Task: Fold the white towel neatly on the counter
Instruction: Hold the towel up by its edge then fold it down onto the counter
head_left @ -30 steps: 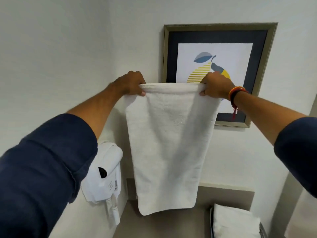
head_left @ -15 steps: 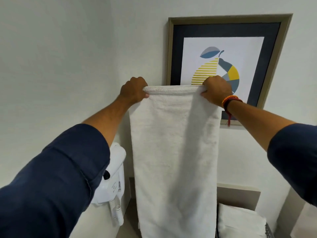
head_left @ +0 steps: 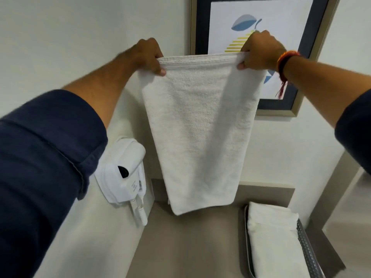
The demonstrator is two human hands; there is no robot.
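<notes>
Both hands hold the white towel [head_left: 200, 125] up in the air in front of the wall, above the back edge of the counter [head_left: 190, 247]. The left hand [head_left: 146, 55] pinches the top left corner, thumb in front, the other fingers hidden behind the cloth. The right hand [head_left: 259, 51] pinches the top right corner the same way. The towel hangs doubled, its bottom edge clear of the counter. It covers part of a framed picture [head_left: 301, 57], whose top is cut off. A tray [head_left: 307, 249] at the counter's right edge holds another folded towel [head_left: 275, 241], cut off below.

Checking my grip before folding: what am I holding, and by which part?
The white towel, pinched at its two top corners: left hand on one, right hand on the other.
</notes>
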